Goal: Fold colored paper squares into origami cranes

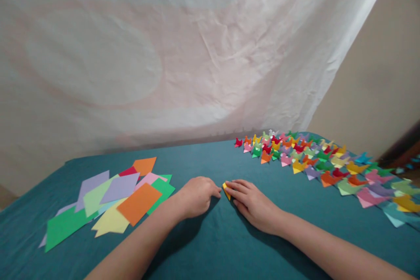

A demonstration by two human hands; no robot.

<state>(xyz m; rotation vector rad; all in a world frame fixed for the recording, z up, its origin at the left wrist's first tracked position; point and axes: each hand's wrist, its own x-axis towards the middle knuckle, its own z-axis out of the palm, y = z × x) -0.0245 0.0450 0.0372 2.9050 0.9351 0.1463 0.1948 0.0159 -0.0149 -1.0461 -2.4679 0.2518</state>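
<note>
A small piece of folded yellow paper (227, 191) lies on the teal cloth, partly hidden under the fingertips of my right hand (254, 203). Those fingers are fairly straight and hold the paper down against the table. Just to the left of the paper, a small gap away, is my left hand (198, 194). It is closed, with the fingers curled and the index fingertip pointing toward the paper; nothing shows in its grip.
At left, a loose pile of coloured paper sheets (139, 203) is spread beside my left forearm. Rows of small folded paper birds (298, 166) in many colours cover the right side of the teal cloth (197, 157). A pale hanging sheet (183, 61) closes off the back.
</note>
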